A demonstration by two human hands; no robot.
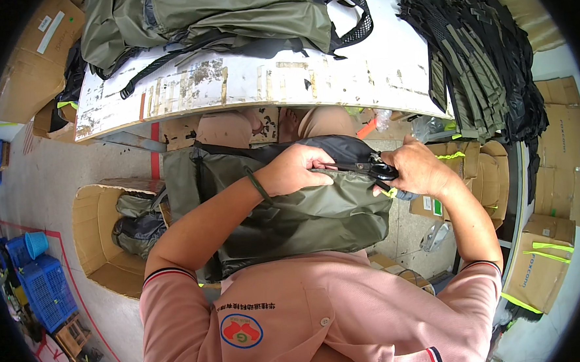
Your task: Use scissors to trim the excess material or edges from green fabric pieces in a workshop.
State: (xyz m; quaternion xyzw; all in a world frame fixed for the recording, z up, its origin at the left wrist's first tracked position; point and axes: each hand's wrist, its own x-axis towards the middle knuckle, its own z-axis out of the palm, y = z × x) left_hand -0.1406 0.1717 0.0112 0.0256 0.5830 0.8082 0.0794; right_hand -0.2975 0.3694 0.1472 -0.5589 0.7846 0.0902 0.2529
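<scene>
Across my lap lies a large olive-green bag (298,213) of thin coated fabric, with a black panel (334,146) along its far edge. My left hand (296,171), a dark bangle on its wrist, is closed, thumb and fingers pinching the bag's edge near the middle. At the bag's right end my right hand (412,168) is closed around a black looped tool that looks like scissors (382,170), pointed toward my left hand along the edge. A scrap of bright yellow-green (389,192) shows under the right fingers. The blade tips are hard to make out.
Ahead stands a worn white table (259,84) bearing another olive bag (249,19) and straps. A stack of dark bag pieces (474,66) hangs over its right end. An open carton (104,256) with bags is on my left; more cartons (549,252) stand right. Blue crates (46,292) are far left.
</scene>
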